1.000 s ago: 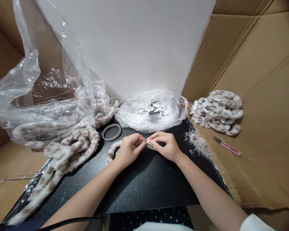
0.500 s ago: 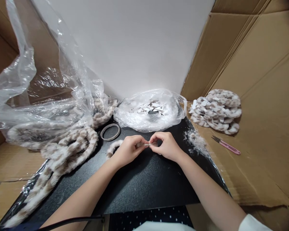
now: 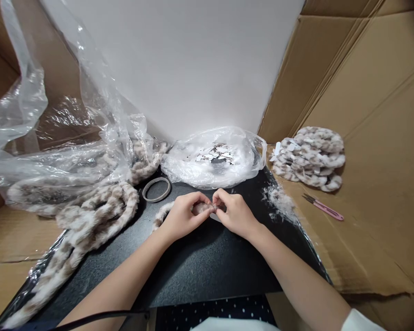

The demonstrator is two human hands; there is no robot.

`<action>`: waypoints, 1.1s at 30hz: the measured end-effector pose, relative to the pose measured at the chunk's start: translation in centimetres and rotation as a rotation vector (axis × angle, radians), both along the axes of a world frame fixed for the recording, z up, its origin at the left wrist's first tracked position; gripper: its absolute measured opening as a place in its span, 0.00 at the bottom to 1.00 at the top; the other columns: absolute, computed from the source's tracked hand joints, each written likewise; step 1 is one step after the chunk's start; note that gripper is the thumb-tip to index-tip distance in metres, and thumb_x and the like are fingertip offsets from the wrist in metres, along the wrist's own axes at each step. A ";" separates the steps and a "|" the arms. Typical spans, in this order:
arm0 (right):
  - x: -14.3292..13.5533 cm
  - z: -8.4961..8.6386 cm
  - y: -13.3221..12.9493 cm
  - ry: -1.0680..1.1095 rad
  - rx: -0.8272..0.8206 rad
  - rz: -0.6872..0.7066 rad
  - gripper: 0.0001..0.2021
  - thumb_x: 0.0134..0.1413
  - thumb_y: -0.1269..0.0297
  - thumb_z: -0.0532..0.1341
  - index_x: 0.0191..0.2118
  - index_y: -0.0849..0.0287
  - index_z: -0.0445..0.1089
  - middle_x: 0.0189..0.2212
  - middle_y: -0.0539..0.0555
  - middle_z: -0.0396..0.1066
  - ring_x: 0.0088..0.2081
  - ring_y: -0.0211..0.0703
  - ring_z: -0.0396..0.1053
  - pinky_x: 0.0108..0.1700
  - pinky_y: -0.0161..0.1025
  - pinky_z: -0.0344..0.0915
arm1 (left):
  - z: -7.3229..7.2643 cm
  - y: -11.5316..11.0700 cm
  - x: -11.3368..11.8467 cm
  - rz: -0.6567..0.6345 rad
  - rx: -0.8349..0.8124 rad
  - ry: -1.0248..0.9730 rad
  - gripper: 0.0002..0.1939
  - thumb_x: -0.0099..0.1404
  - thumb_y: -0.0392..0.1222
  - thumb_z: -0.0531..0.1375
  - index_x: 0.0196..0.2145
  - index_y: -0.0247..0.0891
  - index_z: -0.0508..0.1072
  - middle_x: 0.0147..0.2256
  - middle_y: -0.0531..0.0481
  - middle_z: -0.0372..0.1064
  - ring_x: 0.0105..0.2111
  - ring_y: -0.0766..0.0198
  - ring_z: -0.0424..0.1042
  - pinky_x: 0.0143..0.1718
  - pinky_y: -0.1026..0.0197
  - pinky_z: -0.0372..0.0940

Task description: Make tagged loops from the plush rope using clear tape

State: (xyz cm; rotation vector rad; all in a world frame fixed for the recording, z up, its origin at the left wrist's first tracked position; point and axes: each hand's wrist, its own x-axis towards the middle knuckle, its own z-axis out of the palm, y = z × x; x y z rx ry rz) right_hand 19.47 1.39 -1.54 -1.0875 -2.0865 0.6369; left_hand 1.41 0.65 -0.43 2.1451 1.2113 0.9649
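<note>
Fingertips pinched together, my left hand (image 3: 187, 213) grips a brown-and-white furry cord (image 3: 163, 212), whose loop curves out behind the wrist. My right hand (image 3: 235, 212) meets it at the fingertips, also in a pinch, on the end of the same cord. A small white piece, like a label, (image 3: 215, 217) shows just under the right fingertips. The exact spot where the fingers press is too small to make out. Both hands are over the black table (image 3: 193, 271).
A grey tape ring (image 3: 156, 200) lies left of the hands. Behind stands a clear bag (image 3: 179, 172) with white labels. Furry cords (image 3: 100, 207) and plastic film (image 3: 65, 161) fill the left. Rightward are fluff (image 3: 278, 202), pink thread snips (image 3: 326, 210) and bundled furry cords (image 3: 310, 161).
My right fingers have shifted slightly and bunched closer against the left ones. More of the furry cord shows between my left fingers, and the white piece has come into view below.
</note>
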 end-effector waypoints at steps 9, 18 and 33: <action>-0.2 -0.5 -0.1 0.013 0.298 -0.030 0.10 0.45 0.80 0.58 0.29 0.56 0.61 0.24 0.48 0.67 0.28 0.40 0.66 0.32 0.34 0.60 | 0.5 0.2 -0.5 -0.149 -0.290 0.051 0.18 0.65 0.49 0.55 0.24 0.34 0.69 0.20 0.55 0.63 0.22 0.69 0.60 0.24 0.67 0.53; 0.5 0.6 0.4 -0.054 0.201 0.000 0.20 0.47 0.70 0.64 0.48 0.55 0.65 0.47 0.56 0.71 0.51 0.50 0.66 0.53 0.48 0.59 | 0.7 0.2 -0.5 -0.205 -0.223 -0.069 0.13 0.67 0.41 0.50 0.25 0.36 0.65 0.22 0.55 0.61 0.23 0.69 0.60 0.27 0.66 0.56; 0.4 0.4 0.4 -0.075 0.388 -0.006 0.06 0.58 0.72 0.55 0.33 0.57 0.67 0.30 0.51 0.73 0.34 0.42 0.66 0.43 0.42 0.53 | 0.5 0.3 -0.9 -0.031 -0.123 -0.193 0.12 0.62 0.47 0.57 0.28 0.34 0.67 0.23 0.56 0.58 0.24 0.69 0.56 0.26 0.66 0.52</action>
